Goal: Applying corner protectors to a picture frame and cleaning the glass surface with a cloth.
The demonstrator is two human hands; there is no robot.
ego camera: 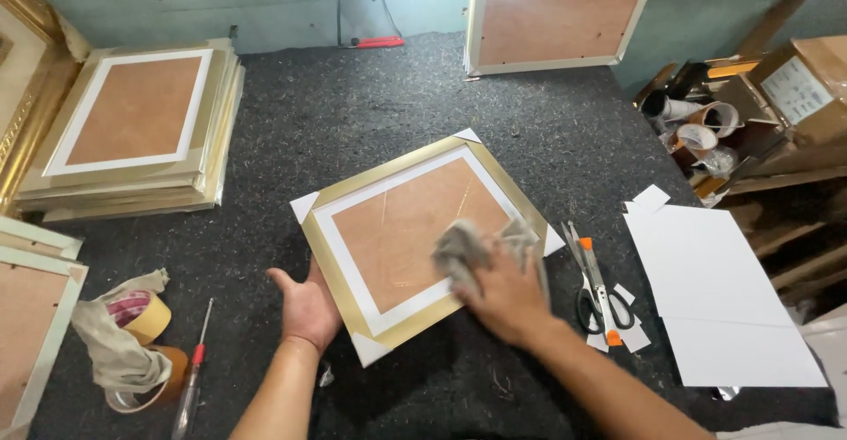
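A gold picture frame with a white mat, a brown centre and white corner protectors lies tilted on the dark felt table. My left hand rests open against the frame's near-left edge, steadying it. Over the frame's lower right part, my right hand presses a grey cloth onto the glass.
A stack of similar gold frames sits at the left. Tape rolls with a rag and a red-handled screwdriver lie near left. Scissors, white card sheets, another frame leaning at the back, cluttered boxes right.
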